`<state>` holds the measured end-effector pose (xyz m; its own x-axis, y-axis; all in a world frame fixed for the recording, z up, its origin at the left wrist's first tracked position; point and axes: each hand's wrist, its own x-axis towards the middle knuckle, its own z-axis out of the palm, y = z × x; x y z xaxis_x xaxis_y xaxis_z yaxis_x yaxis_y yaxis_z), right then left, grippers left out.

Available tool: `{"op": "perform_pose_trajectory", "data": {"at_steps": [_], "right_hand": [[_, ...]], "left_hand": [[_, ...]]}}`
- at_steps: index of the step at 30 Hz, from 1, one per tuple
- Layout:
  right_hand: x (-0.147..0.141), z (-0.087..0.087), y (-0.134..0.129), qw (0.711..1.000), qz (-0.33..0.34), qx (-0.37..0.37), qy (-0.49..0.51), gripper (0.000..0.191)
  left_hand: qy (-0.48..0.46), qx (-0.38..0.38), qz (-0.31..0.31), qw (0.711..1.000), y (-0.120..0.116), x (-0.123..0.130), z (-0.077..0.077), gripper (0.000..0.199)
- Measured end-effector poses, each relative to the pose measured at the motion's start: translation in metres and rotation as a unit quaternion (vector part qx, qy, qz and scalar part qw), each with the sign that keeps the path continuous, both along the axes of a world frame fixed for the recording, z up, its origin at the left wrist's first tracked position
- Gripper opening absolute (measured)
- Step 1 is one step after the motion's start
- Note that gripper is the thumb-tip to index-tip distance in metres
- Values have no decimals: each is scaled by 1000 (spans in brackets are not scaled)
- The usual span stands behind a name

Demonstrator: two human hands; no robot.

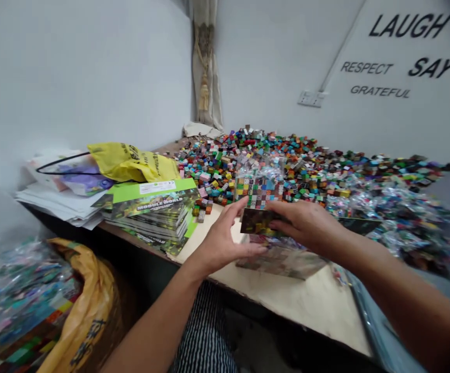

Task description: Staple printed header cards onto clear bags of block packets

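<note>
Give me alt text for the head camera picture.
A person's right hand holds a small dark card over a table, with the left hand open beside it. Beyond lies a heap of small colourful blocks; at left, a stack of Module World booklets.

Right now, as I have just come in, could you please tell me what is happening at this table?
A person's right hand holds a dark printed card over the table. The left hand is open at the card's left side; whether it touches the card is not clear. Behind them spreads a heap of small coloured blocks, and a stack of booklets lies to the left.
</note>
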<state>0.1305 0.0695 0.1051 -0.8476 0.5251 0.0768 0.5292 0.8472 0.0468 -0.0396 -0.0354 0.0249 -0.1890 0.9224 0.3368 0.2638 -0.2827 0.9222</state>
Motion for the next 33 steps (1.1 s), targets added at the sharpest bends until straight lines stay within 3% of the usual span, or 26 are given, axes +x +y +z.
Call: {"op": "perform_pose_trajectory", "data": {"at_steps": [4, 7, 11, 16, 22, 25, 28, 30, 32, 33], "right_hand": [[26, 19, 21, 991, -1, -128, 41, 32], [56, 30, 41, 981, -29, -189, 42, 29], [75, 27, 49, 986, -47, -158, 3, 13], [75, 19, 43, 994, -48, -94, 13, 12], [70, 23, 46, 993, 23, -116, 21, 21], [65, 18, 48, 996, 26, -82, 11, 14], [62, 10, 50, 999, 12, -47, 23, 8], [60, 5, 50, 999, 10, -32, 32, 8], [57, 2, 49, 999, 12, -23, 39, 8], [56, 1, 48, 999, 11, -20, 42, 8]], "left_hand": [[-42, -42, -21, 998, 24, 7, 7, 36], [-85, -48, -46, 994, 32, 9, 9, 33], [-96, -49, -32, 994, 33, 7, 8, 33], [-87, -52, 12, 995, 30, 9, 6, 35], [-82, -87, 5, 993, 30, 11, 13, 41], [-78, -92, -5, 993, 29, 5, 16, 41], [9, -109, -9, 994, 25, 1, 34, 38], [147, -82, 42, 985, 24, 9, 55, 35], [320, -30, 105, 941, 31, 27, 77, 32], [394, -29, 94, 914, 38, 39, 86, 31]]}}
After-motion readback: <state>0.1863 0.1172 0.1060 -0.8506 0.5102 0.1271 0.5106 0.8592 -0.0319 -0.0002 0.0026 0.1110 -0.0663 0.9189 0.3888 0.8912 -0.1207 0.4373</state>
